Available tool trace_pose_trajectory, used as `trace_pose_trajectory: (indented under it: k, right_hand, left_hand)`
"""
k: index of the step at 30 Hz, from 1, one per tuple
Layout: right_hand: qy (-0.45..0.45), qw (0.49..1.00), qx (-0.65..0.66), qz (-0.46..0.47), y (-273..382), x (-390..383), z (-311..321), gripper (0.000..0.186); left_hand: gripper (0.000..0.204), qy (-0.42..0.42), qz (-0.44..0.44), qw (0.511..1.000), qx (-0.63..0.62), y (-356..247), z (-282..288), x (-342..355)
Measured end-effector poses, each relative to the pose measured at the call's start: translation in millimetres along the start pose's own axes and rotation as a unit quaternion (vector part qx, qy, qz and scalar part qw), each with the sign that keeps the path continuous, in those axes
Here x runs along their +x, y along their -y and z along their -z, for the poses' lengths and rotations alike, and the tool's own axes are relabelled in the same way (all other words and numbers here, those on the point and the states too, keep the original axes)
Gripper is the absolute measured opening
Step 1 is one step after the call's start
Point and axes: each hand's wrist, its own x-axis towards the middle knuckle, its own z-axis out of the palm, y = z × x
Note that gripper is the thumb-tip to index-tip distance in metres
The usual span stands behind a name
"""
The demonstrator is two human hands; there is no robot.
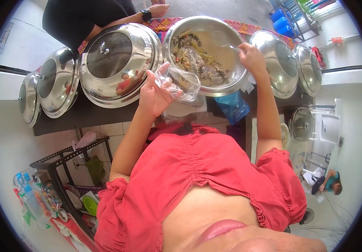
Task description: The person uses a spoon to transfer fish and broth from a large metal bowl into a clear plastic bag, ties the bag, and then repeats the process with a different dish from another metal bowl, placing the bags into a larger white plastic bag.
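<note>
A large steel bowl point(206, 88) in front of me holds pale broth with pieces of fish and greenish vegetables. My right hand point(250, 59) grips the handle of a serving spoon point(232, 47), whose head is at the right part of the bowl. My left hand point(153, 90) is closed around the top of a clear plastic bag point(189, 86) with some food in it, held at the bowl's front left edge. A blue plastic bag point(231, 108) hangs below the bowl.
Several lidded steel pots point(121, 90) flank the bowl along a dark counter point(72, 123). A person in black point(65, 19) stands across it. A metal rack point(59, 161) is at lower left. A seated person in teal point(332, 182) is at far right, near white chairs point(328, 126).
</note>
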Motion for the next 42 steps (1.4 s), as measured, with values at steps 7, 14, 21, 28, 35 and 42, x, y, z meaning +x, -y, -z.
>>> trace_pose_trajectory:
  k: [7,14,21,28,35,42]
  right_hand:
    - [-0.069,0.991,-0.110,-0.030,-19,32,-53,0.023]
    - [0.059,0.995,0.076,0.014,6,1,-3,0.022]
    - [0.103,0.985,0.100,0.096,66,-49,51,0.020]
    - [0.014,0.974,0.034,0.221,107,-90,42,0.021]
    - [0.190,0.960,0.199,0.049,26,-30,8,0.024]
    - [-0.084,0.990,-0.109,-0.010,2,31,-32,0.023]
  left_hand:
    - [0.057,0.005,-0.001,1.000,0.031,0,5,-1]
    - [0.056,0.037,0.011,0.999,0.003,-2,12,2]
    - [0.056,0.102,0.029,0.994,-0.023,1,15,9]
    - [0.058,-0.037,0.007,0.998,0.054,1,-13,6]
    - [0.058,0.023,-0.002,1.000,0.018,0,6,3]
    - [0.058,0.043,0.002,0.999,0.010,2,9,0]
